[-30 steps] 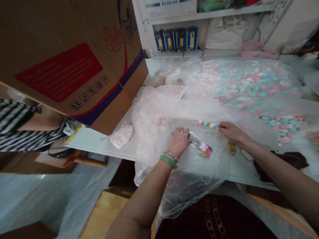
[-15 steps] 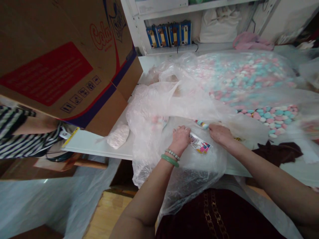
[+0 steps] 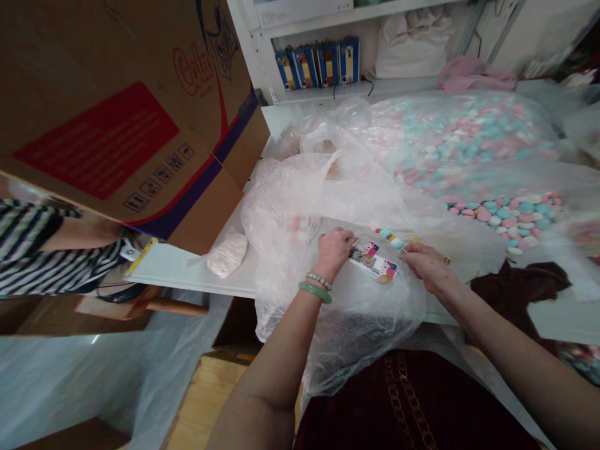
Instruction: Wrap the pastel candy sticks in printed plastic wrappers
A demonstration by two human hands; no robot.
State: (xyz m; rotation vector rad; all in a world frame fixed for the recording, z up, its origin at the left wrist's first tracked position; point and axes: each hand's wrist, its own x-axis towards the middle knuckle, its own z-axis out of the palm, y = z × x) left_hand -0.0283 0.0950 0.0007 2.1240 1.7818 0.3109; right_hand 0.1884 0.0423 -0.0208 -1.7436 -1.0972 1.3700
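Note:
My left hand (image 3: 334, 250), with a green bangle and a beaded bracelet at the wrist, has its fingers closed at the edge of a small printed packet (image 3: 364, 251). A second printed card or packet (image 3: 385, 271) lies partly under it, white with pink and yellow at one end. My right hand (image 3: 426, 262) pinches the near end of a short strand of coloured beads (image 3: 390, 237). The thin end at its fingertips is too small to make out. Beneath both hands lies a clear plastic bag (image 3: 370, 312), spilling over the table's front edge.
A large cardboard carton (image 3: 140, 112) stands at the left. Bags of pink, blue and white pieces (image 3: 469, 137) cover the back right. A brown cloth (image 3: 520, 287) lies at the right, a small tied bag (image 3: 227, 255) at the left. Beyond the carton sits a person in a striped top (image 3: 32, 250).
My left hand has shifted slightly left and up, and a second printed piece now shows beside the first. My right hand has moved back a little from the strand, to its tip.

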